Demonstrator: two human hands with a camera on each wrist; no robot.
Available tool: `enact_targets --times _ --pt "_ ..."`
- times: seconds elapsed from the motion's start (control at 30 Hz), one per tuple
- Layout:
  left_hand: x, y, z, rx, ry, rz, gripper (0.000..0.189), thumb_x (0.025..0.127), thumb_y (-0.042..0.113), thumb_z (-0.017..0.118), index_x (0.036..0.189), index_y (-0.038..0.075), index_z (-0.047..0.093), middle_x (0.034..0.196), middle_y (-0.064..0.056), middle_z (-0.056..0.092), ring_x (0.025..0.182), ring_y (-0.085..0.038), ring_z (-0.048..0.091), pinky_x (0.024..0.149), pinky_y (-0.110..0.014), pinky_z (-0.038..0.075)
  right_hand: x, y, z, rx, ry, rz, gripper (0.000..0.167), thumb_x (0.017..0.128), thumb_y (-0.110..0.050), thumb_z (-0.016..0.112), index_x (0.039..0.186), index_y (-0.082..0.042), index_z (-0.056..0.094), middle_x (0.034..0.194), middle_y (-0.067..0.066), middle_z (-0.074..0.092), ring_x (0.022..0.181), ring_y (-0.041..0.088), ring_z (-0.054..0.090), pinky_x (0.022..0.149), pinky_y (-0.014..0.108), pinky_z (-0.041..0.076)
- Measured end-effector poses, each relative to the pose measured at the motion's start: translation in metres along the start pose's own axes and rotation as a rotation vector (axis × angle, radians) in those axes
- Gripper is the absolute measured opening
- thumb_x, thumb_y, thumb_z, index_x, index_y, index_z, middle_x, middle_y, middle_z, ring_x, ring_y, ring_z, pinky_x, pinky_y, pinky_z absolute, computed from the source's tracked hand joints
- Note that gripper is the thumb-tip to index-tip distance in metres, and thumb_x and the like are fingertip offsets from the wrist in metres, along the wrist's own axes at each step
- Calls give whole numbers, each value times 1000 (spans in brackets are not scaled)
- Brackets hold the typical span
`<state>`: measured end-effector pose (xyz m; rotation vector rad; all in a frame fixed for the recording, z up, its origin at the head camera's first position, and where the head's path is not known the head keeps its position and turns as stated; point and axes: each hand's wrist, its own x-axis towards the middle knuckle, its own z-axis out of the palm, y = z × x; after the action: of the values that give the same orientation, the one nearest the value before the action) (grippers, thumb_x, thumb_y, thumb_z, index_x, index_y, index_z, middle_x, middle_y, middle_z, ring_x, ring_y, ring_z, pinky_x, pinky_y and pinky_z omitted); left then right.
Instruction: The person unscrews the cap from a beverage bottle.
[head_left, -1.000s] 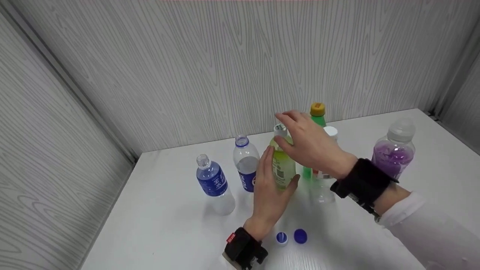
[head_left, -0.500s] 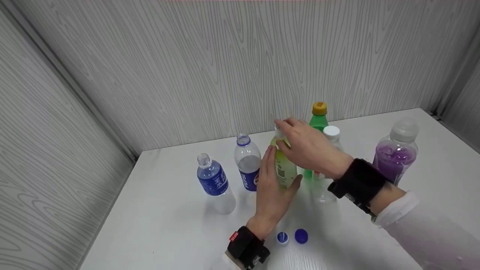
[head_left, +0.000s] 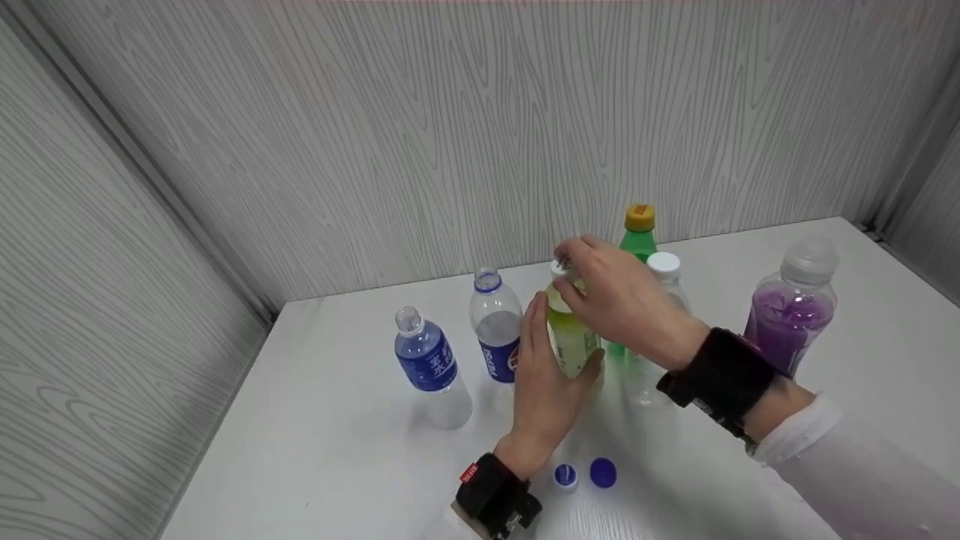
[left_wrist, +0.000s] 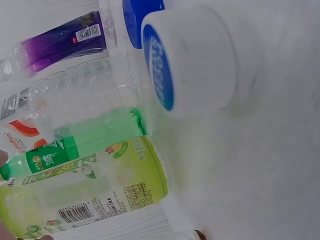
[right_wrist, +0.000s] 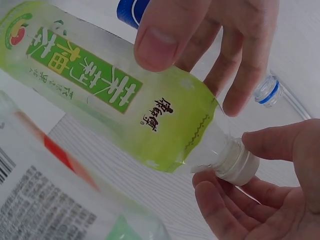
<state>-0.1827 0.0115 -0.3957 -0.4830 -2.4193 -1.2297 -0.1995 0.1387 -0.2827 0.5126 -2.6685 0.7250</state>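
Note:
A yellow-green labelled drink bottle stands upright between both hands. Its label and body fill much of the right wrist view. My left hand grips the body, thumb on one side and fingers on the other. The thumb and fingers of my right hand pinch the bottle's white cap, which sits on the neck. In the left wrist view, the bottle's lower part with its barcode shows. On the table nearer me lie a white bottle cap with a blue top and a dark blue cap.
To the left stand two capless bottles, one blue-labelled, one Pepsi. Close by on the right are a green bottle with a yellow cap and a clear bottle with a white cap. A purple-filled bottle stands farther right.
My right fingers have come down from above the white cap and closed around it. The drink bottle has turned, bringing a different side of its label forward. The other bottles keep their places.

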Motion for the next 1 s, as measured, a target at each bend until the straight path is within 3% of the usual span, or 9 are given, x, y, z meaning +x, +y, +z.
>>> enact_targets --times 0.37,0.77,1.0 --pt "0 2 -1 23 -3 -3 95 94 31 80 165 8 22 168 -11 38 154 -28 46 123 -43 46 -16 -6 -8 33 39 -17 40 102 -16 68 138 1 62 126 20 71 108 33 75 89 47 66" --pt "-4 3 -1 -32 -10 15 98 93 31 80 165 6 18 160 -11 49 148 -28 54 121 -46 49 -39 -7 -23 137 84 -39 39 101 -14 70 137 -3 64 122 14 70 99 25 69 84 44 66" --pt "-9 0 -2 -70 -19 93 98 91 29 84 164 6 23 155 -9 56 142 -25 59 118 -44 51 -55 -4 -27 191 128 -62 37 99 -10 71 135 -3 65 120 12 71 99 22 72 85 42 66"
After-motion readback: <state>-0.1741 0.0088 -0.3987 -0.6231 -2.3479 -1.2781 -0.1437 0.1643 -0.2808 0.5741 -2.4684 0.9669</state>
